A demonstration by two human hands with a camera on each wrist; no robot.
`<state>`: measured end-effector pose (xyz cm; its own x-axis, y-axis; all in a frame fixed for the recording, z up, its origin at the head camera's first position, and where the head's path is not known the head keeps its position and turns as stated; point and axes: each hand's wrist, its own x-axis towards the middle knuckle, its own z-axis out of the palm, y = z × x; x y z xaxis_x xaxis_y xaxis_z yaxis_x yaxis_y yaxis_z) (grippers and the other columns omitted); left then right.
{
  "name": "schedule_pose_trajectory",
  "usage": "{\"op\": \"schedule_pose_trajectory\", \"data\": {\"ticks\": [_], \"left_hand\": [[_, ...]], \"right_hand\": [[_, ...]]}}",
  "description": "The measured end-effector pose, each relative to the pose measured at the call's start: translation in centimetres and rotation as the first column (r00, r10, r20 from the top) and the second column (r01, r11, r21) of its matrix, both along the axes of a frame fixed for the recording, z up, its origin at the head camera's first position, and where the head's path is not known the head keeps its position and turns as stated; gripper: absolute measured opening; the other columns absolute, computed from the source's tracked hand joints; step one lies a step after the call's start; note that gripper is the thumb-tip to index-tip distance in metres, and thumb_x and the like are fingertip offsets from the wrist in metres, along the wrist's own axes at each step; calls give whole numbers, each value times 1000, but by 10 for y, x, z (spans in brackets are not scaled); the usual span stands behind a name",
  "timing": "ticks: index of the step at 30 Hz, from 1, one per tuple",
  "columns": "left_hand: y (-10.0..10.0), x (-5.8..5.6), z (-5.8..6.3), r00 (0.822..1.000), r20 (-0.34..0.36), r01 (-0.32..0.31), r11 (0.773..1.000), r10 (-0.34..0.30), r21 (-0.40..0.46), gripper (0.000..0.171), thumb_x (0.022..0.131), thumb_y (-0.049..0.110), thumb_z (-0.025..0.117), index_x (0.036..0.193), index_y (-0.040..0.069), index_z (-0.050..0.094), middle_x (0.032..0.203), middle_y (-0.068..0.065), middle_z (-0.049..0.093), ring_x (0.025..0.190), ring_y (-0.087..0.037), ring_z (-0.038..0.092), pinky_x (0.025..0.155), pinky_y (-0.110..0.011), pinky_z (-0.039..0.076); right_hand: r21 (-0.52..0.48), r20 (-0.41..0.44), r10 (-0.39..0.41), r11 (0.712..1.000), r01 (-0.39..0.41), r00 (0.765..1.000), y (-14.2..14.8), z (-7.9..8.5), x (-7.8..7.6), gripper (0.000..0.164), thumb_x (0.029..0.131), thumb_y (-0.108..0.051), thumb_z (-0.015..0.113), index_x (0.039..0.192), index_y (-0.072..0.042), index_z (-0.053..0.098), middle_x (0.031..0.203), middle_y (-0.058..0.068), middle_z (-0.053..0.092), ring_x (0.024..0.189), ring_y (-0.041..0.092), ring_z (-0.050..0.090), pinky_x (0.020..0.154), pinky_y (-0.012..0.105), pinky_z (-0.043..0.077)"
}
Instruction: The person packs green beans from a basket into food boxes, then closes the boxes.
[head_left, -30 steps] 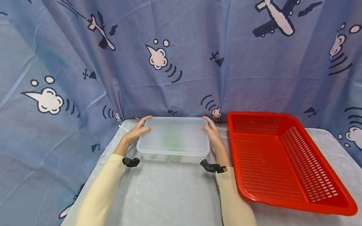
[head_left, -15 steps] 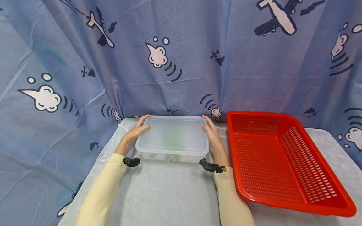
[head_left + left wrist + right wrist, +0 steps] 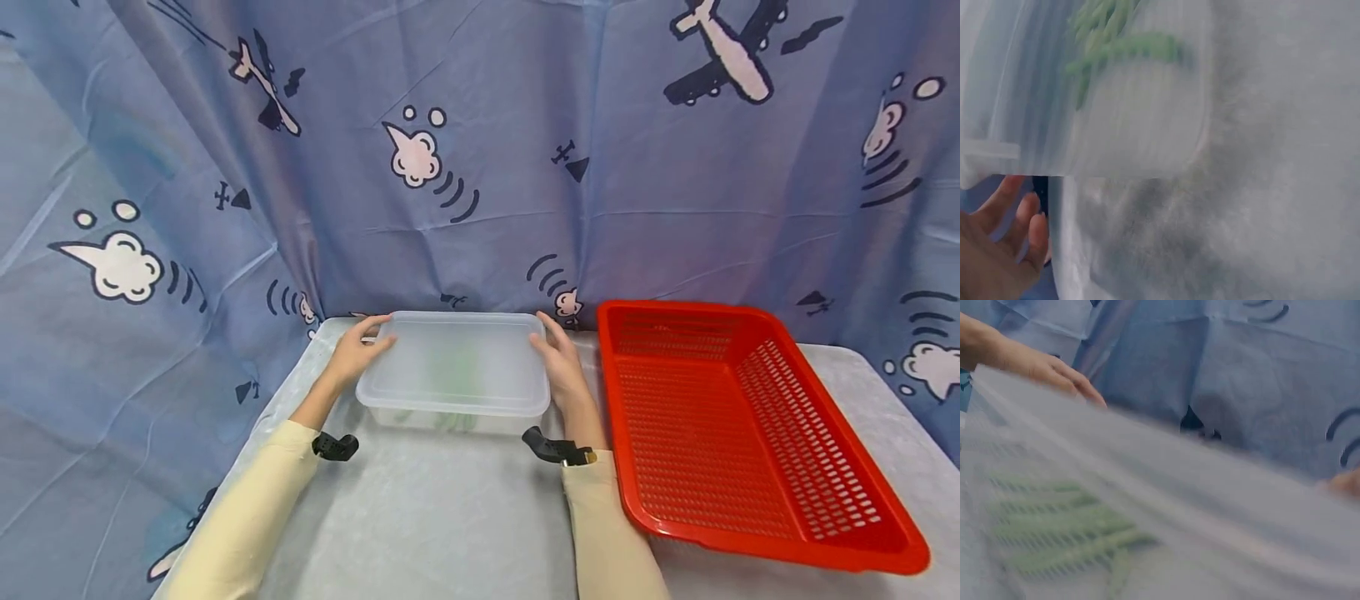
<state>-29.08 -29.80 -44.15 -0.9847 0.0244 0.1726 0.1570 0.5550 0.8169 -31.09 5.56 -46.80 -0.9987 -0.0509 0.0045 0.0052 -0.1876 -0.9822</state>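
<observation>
A clear plastic food container point(image 3: 457, 422) with a frosted lid point(image 3: 457, 367) sits at the back of the table. Through its wall show green bean-like pods point(image 3: 1072, 531), blurred in the wrist views. My left hand point(image 3: 352, 354) is at the lid's far left corner, thumb reaching over the edge. In the left wrist view its fingers point(image 3: 1036, 234) are spread and loosely bent beside the container, one tip at the rim. At the far right corner my right hand point(image 3: 564, 371) lies along the lid's side, thumb on top and fingers extended; the right wrist view catches only a fingertip.
A large red plastic basket point(image 3: 708, 450) stands on the right of the table, close to my right forearm. A blue patterned curtain point(image 3: 465, 167) hangs right behind the table point(image 3: 442, 517) and along its left side.
My left hand has shifted slightly left and its fingers have spread a little more at the lid's corner. The right hand stays at its corner. The head view has moved slightly.
</observation>
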Motion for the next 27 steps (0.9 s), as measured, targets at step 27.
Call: {"op": "schedule_pose_trajectory", "data": {"ticks": [27], "left_hand": [[-22, 16, 5, 995, 48, 95, 991, -90, -100, 68, 102, 14, 61, 155, -7, 25, 143, -41, 39, 126, -59, 43, 104, -62, 37]], "right_hand": [[-254, -31, 58, 965, -64, 998, -61, 148, 11, 40, 108, -29, 51, 131, 4, 53, 124, 17, 57, 118, 31, 58, 101, 39, 46]]}}
